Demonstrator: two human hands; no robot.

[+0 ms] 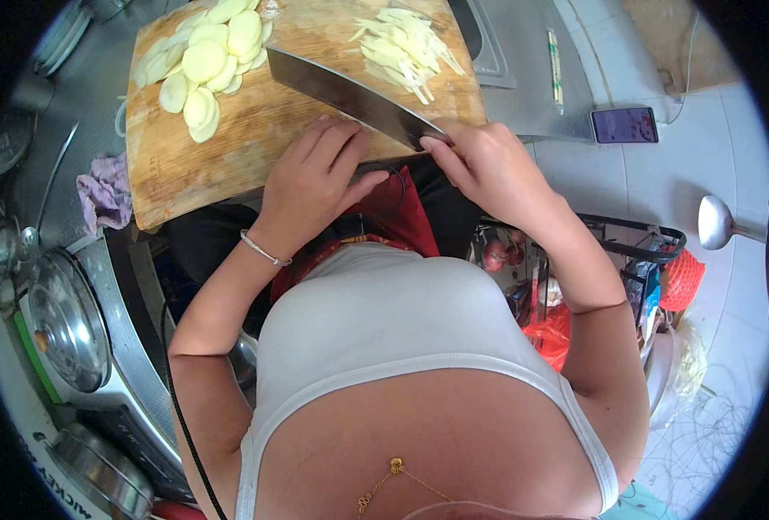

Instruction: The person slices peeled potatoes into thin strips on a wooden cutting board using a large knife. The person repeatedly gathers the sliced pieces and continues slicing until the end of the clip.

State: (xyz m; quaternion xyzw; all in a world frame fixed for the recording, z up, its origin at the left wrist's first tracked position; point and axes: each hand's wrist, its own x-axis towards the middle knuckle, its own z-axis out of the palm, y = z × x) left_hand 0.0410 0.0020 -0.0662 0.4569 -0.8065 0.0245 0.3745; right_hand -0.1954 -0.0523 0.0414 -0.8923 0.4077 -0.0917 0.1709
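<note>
My right hand (pixel 488 166) is closed on the handle of a broad-bladed cleaver (pixel 352 94), whose blade slants up to the left over a wooden cutting board (pixel 248 156). Beside the blade, my left hand (pixel 316 172) rests at the board's near edge, its fingertips close under the blade and its thumb apart. Whether something lies under those fingers cannot be told. Thin, pale round slices, apparently potato (pixel 206 62), overlap at the board's upper left. At the upper right lies a pile of pale shreds (pixel 407 52).
A purple cloth (pixel 106 194) lies left of the board. A lidded pan (pixel 69 318) stands at the left. To the right are a phone (pixel 624 125) with a cable, wrapped chopsticks (pixel 555 71), a black wire rack (pixel 631 247) with onions and bags, and a metal ladle (pixel 716 222).
</note>
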